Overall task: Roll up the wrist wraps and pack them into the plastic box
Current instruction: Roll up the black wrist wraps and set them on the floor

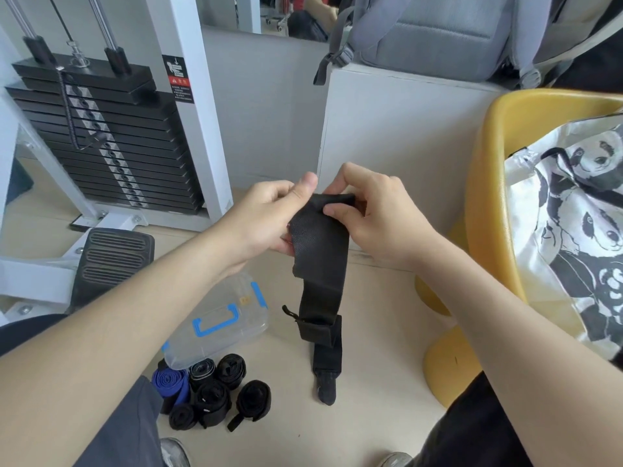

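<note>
Just right of the weight stack (101, 136), a black warning sticker (178, 79) sits on the white upright (199, 129). At its top it bears a white downward arrow over a white pictogram. Below that is a red band with warning triangles, then several lines of white print too small to read. A silver strip (111, 153) runs down the front of the weight stack, and any numbers on it cannot be made out. Below and right of the weight stack, the lid of the plastic box (219, 325) carries a small orange mark (244, 299), also illegible.
</note>
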`<state>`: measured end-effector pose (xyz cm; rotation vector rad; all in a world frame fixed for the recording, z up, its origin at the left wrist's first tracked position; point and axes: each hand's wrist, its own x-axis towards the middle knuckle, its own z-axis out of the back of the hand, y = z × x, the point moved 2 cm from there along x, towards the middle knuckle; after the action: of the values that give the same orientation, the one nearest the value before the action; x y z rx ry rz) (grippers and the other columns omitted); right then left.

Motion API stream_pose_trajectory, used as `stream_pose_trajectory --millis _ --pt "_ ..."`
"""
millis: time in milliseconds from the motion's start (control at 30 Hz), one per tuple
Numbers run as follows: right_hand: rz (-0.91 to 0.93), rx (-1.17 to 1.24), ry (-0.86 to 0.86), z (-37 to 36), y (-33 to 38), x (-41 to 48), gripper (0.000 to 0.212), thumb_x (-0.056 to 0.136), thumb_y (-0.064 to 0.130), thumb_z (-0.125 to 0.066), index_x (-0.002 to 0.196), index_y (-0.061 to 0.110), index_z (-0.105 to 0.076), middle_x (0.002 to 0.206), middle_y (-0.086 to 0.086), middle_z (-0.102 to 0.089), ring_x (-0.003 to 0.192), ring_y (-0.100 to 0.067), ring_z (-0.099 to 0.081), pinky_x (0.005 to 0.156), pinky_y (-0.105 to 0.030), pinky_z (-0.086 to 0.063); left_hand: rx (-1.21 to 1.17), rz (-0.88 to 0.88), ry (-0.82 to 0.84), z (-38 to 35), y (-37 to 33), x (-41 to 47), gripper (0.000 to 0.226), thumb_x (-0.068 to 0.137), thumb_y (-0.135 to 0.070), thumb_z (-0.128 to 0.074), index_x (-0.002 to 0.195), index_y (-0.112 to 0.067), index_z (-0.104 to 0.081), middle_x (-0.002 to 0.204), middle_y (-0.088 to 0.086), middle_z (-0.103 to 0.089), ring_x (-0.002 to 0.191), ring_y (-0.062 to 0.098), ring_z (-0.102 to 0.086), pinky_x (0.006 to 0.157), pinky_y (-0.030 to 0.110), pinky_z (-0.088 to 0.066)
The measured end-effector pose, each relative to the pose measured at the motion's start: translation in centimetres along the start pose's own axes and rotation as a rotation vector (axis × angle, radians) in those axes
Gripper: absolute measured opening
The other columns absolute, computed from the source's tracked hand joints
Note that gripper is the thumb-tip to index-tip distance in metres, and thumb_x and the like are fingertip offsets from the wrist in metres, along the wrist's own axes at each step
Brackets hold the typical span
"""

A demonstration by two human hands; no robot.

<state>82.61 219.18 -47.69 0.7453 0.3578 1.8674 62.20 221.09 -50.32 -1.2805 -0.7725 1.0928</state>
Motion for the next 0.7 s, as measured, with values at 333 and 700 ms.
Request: stream_pose_trajectory --millis 333,700 --pt "-0.069 0.224 0.066 1.2 -0.9 -1.1 0.015 0.098 0.03 -0.081 0.111 0.022 -0.082 0.084 0.007 -0.081 0.067 -0.012 -0.073 0.064 -0.025 -0.056 0.055 -0.199 -0.021 0.3 0.1 -0.3 0.013 0.103 -0.016 -0.075 0.114 -0.022 -0.079 0.1 0.0 -0.085 0.095 0.013 -0.081 0.08 0.02 -0.062" --pt "-0.016 0.17 0.002 1.9 -0.4 -1.8 0.017 0.091 0.015 -0.086 0.094 0.014 -0.07 0.082 -0.006 -0.075 0.07 -0.03 -0.066 0.068 -0.042 -0.057 -0.033 -0.084 0.238 -0.5 -0.1 -0.9 0.054 0.104 -0.054 -0.057 0.119 -0.008 -0.079 0.113 0.019 -0.081 0.101 0.036 -0.08 0.077 0.038 -0.066"
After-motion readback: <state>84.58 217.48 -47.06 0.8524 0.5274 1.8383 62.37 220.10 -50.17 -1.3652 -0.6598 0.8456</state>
